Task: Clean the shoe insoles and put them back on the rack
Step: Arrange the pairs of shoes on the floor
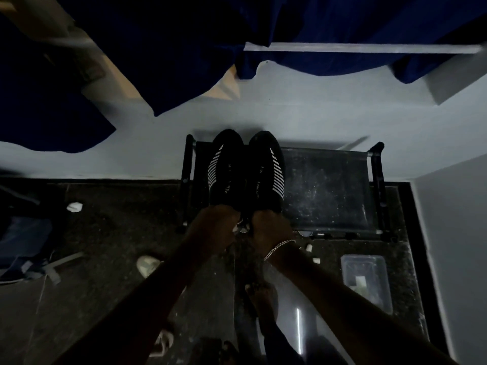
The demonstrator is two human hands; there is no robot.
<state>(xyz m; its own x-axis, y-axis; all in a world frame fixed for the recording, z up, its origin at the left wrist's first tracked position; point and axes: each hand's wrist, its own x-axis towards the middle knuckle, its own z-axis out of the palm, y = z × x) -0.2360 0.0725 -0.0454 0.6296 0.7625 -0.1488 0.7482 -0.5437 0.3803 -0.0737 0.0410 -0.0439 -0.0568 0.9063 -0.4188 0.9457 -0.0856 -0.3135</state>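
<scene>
1. Left hand [216, 222] grips the heel of the left black shoe [225, 167].
2. Right hand [268, 225] grips the right black shoe [267, 169].
3. Both shoes sit side by side at the left end of the rack [329, 191].

The room is dim: a pale wall [110, 154] runs across the middle of the frame and turns a corner at the right edge, with dark blue cloth [171, 48] hanging over it along the top and a pale ledge [369, 47] at the upper right. Below lies a dark speckled stone floor [118, 227]. It carries white scraps [74, 206] at centre left, a clear plastic box [366, 280] at lower right and a thin streak of reflected light [299, 330] near the bottom.
</scene>
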